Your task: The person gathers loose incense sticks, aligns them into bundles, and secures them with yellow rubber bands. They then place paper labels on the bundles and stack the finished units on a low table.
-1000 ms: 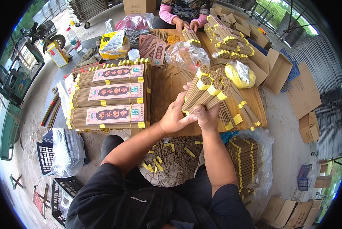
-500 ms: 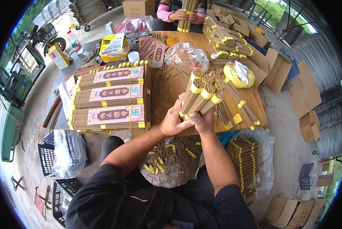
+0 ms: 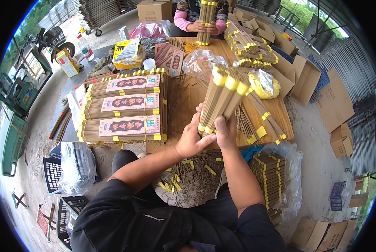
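Head view: Across a wooden desk (image 3: pixel 179 105), three labelled packs of incense sticks (image 3: pixel 129 101) lie one behind another to your left, as you grip a cluster of yellow-banded incense bundles (image 3: pixel 223 96) above the near side. Opposite, a co-worker (image 3: pixel 190 10) holds another banded bundle (image 3: pixel 206 21) upright. Step in hand, by the look of it, is evening up the gathered bundles; the next move seems to call for steady pressure from both sides, lest one slip out of line. Your left hand (image 3: pixel 192 136) is clamped around the cluster's lower left; your right hand (image 3: pixel 226 132) is clamped on its lower right, thumb laid against the sticks. Whether the lower ends touch the desk cannot be told. Half a second earlier, the cluster's brown tips faced you; now it stands steeper, long sides showing and top blurred, while both hands keep their hold. The co-worker's bundle is upright in both frames, the labelled packs undisturbed. Smallest of all, yellow paper slips (image 3: pixel 210 169) lie scattered on stick scraps (image 3: pixel 196 182) below your hands.
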`<state>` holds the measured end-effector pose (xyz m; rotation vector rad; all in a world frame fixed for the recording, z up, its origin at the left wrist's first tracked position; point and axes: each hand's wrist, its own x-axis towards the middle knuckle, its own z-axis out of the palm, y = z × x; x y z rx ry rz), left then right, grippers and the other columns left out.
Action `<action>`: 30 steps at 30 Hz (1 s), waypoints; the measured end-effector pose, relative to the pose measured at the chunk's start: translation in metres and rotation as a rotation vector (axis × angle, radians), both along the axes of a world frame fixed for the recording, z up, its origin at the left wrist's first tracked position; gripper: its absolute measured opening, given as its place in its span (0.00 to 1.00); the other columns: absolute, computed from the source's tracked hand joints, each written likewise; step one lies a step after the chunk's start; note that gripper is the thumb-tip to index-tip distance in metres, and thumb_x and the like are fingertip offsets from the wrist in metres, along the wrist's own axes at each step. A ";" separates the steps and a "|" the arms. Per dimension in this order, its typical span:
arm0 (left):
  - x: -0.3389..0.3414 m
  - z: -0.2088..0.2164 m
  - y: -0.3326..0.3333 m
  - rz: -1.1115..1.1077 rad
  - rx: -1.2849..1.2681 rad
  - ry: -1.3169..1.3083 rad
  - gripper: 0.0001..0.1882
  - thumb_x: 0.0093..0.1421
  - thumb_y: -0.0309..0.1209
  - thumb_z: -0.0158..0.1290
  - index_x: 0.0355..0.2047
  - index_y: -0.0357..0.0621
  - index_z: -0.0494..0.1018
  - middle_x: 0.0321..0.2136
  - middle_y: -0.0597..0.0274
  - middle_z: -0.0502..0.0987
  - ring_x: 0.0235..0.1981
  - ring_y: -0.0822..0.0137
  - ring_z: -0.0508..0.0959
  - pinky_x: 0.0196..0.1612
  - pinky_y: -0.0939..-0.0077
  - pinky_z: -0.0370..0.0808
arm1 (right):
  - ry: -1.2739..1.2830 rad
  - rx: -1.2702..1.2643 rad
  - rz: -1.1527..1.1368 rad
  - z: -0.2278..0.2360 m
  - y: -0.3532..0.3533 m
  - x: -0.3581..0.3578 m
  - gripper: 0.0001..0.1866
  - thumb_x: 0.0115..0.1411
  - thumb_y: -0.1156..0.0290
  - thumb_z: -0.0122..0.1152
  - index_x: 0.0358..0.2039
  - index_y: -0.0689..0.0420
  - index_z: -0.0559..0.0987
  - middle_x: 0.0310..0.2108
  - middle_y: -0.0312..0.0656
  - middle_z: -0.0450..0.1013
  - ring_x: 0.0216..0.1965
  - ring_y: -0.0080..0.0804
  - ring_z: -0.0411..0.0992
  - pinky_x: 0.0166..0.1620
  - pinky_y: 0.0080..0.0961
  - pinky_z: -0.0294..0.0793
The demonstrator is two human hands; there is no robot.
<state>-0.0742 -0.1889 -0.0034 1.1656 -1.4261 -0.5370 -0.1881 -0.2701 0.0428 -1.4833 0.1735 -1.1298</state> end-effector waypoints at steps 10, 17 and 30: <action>-0.017 -0.042 0.011 0.196 0.501 0.557 0.25 0.69 0.39 0.57 0.56 0.32 0.65 0.46 0.51 0.78 0.44 0.66 0.80 0.47 0.70 0.80 | 0.427 0.640 -0.288 -0.061 -0.003 0.023 0.30 0.70 0.48 0.55 0.50 0.70 0.78 0.44 0.47 0.78 0.43 0.33 0.75 0.47 0.29 0.74; -0.020 -0.020 -0.013 0.225 0.694 0.501 0.22 0.63 0.35 0.56 0.52 0.32 0.69 0.40 0.49 0.80 0.40 0.59 0.81 0.46 0.64 0.80 | 0.729 0.305 -0.305 -0.130 -0.054 0.001 0.24 0.67 0.54 0.52 0.40 0.66 0.82 0.31 0.51 0.80 0.33 0.42 0.77 0.42 0.39 0.74; -0.003 -0.039 -0.020 0.365 0.587 -0.498 0.58 0.54 0.57 0.66 0.70 0.26 0.52 0.65 0.29 0.63 0.66 0.42 0.65 0.67 0.58 0.65 | 1.352 -0.166 -0.189 -0.054 -0.028 -0.030 0.24 0.69 0.55 0.52 0.41 0.65 0.84 0.40 0.58 0.80 0.42 0.52 0.80 0.48 0.44 0.78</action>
